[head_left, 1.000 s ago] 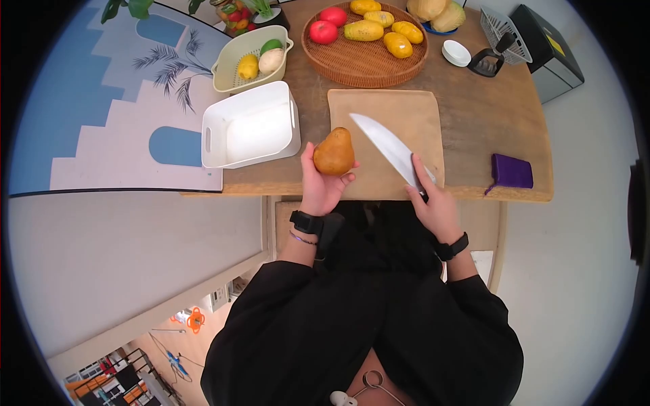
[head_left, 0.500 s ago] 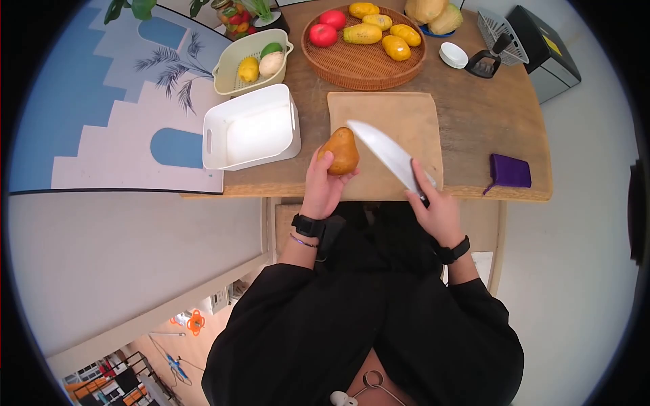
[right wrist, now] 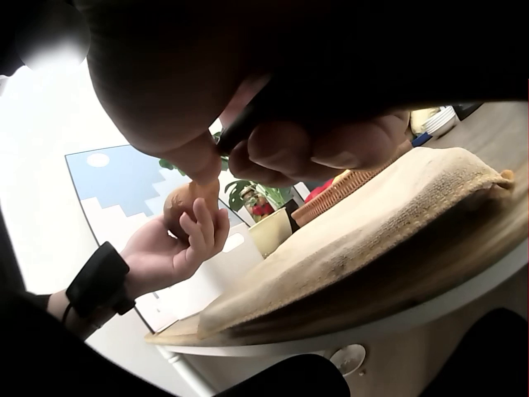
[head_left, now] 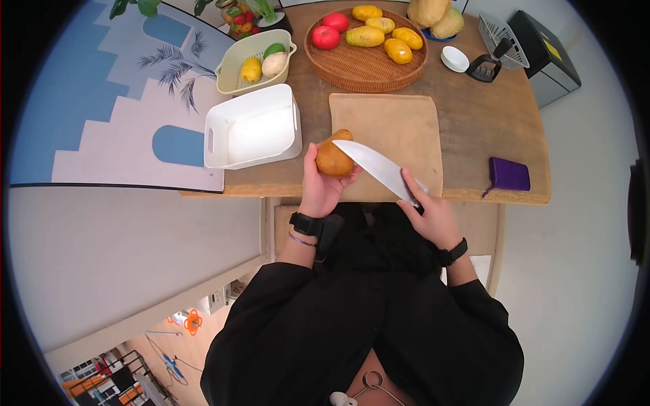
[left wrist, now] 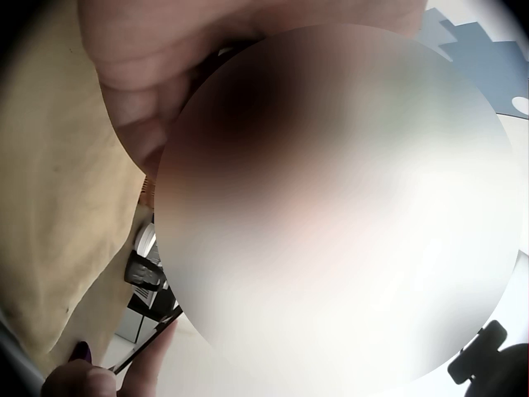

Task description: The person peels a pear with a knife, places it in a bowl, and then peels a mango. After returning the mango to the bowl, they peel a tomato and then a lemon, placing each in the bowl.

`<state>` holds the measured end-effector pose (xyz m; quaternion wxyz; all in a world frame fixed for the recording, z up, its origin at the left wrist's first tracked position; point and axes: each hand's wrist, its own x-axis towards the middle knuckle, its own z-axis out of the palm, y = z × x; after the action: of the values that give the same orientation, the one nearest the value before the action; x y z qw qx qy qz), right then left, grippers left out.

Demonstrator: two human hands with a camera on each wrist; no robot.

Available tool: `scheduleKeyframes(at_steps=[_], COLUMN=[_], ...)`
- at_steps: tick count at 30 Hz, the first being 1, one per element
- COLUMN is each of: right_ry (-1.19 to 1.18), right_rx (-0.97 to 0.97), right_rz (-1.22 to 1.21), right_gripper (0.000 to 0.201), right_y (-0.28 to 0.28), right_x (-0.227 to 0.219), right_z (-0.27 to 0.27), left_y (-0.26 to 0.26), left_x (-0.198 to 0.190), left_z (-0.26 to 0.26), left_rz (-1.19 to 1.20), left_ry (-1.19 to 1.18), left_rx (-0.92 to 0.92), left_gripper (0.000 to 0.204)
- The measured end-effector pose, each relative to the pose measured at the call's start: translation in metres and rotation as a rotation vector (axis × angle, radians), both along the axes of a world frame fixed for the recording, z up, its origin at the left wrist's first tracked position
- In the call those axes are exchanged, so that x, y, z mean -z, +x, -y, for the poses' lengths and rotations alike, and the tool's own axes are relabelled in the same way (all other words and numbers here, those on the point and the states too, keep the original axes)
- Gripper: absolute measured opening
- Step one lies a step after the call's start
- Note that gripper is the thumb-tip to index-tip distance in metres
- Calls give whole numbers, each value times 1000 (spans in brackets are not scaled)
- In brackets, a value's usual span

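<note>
A brown pear (head_left: 330, 161) sits in my left hand (head_left: 321, 194), fingers curled round its lower part over the front left edge of a tan cloth (head_left: 403, 125). My right hand (head_left: 435, 220) grips a large kitchen knife (head_left: 379, 168) by its dark handle, index finger laid along the blade. In the head view the knife's tip overlaps the upper part of the pear. The right wrist view shows the left hand around the pear (right wrist: 177, 203) from the side. A large round blur covers most of the left wrist view.
Left of the cloth stands a white bin (head_left: 254, 132), with a pale green colander (head_left: 225, 76) of fruit behind it. A wicker tray (head_left: 365, 76) holds red and yellow produce. On the right lie a purple pouch (head_left: 509, 174), a white bowl (head_left: 455, 59) and a black-handled tool (head_left: 485, 68).
The knife tip has moved down and left, from beside the pear to over its upper part. The left hand has turned the pear a little, and its thumb has shifted to the pear's left side.
</note>
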<state>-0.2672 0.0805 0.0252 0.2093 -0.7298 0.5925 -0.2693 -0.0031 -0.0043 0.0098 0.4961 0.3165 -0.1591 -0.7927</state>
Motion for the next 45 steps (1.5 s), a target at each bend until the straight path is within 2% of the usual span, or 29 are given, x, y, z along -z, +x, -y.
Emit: scheduleKeyframes(at_steps=[2,4,8,10,12,14,15,17,19,22,24,26,28,30,32,35,39,40,41,45], right_ry=[3,-9,-10,-68,-46,-14,7,26,28,-10,-19,-31,37,52,74,-1,-57,-44,-49,-55], right_rx=[-36,78,160,50,3,-46,-31,-14,112,127,73,25,-16,50,110,167,39,-13,-11,-28], right_rz=[-14,-39,-32,50,21,-7,-39,-71,-71,-13,-2,3,-10,-8,-2,-2,21,27,27,-25], right_gripper=[70,71,71,71,70,70,70,69,69,69,69,69,69,70,71,70,68,68,68,69], right_y=[1,1,-4,-5,-3,1,2,3,4,1,1,0,3,4,3,-2,-1,1,2,4], right_x=[5,15,12,7,-3,-3,1,10,16,17,15,10,5,9,12,16,1,-3,-1,17], right_z=[-1,3,7,7,6,5,5,4,6,8,7,4,2,2,4,9,5,4,3,2], left_y=[-6,-3,-1,-2,-6,-11,-8,3,5,3,2,-1,-3,-2,1,2,-1,-6,-8,-5], left_x=[-9,1,2,-2,-7,-14,-8,11,15,14,17,23,25,21,15,16,8,1,-4,-3], left_z=[1,-1,-2,0,1,1,1,2,2,3,0,2,-1,0,-1,3,3,1,0,3], left_rz=[-9,-13,-3,38,77,102,101,-12,-33,-40,-24,65,74,84,-88,-120,-93,-82,-71,-149], left_ry=[-3,-6,27,25,28,32,36,-35,-28,-39,-41,-142,-158,-187,-102,-96,-70,5,78,109], left_rx=[-31,-21,-25,-48,-71,-172,-173,-20,-14,-23,-41,-84,-63,-47,-12,-8,-7,-61,-117,-84], left_gripper=[65,67,67,68,68,64,64,58,56,54,53,59,61,62,58,61,59,59,60,61])
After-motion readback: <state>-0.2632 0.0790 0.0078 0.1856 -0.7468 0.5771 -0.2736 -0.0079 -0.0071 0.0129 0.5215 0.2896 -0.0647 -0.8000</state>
